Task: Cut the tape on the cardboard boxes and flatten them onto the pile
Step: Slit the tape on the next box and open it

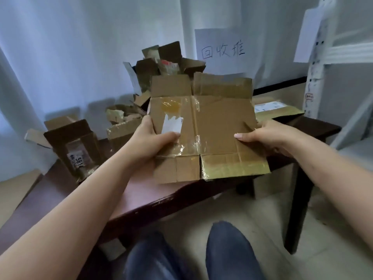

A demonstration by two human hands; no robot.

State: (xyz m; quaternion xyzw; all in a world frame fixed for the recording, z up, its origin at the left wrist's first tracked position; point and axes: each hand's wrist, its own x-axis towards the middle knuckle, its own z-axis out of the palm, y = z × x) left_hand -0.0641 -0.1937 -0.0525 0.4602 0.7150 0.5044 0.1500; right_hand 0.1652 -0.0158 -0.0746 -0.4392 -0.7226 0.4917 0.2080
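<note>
**One box flat and in the hands, more waiting on the bench**

While both hands hold it above the near edge of the bench [141, 197], the flattened box [203, 128] looks finished: it lies open as a single sheet, flaps spread at top and bottom, so its tape has evidently been cut. The left hand [153, 136] grips its left edge, thumb laid across the front face near a white label [173, 124]; the right hand [268, 136] grips the right edge, thumb pressed on the front. What seems left for this piece is only to set it on the pile [159, 63] of opened cardboard heaped at the back of the bench, below a handwritten paper sign [221, 50] on the wall.

More work appears to remain. A small dark box [74, 144] with a printed label stands on the left of the bench, not yet flattened, and a taped parcel [276, 108] lies behind the right hand, seemingly unopened. No cutting tool can be seen.

As for the sheet itself, it is brown corrugated card, creased down the middle, with crinkled clear tape clinging along the fold lines, a yellowish stain near the top left, and glossy tape over the lower right flap.
</note>
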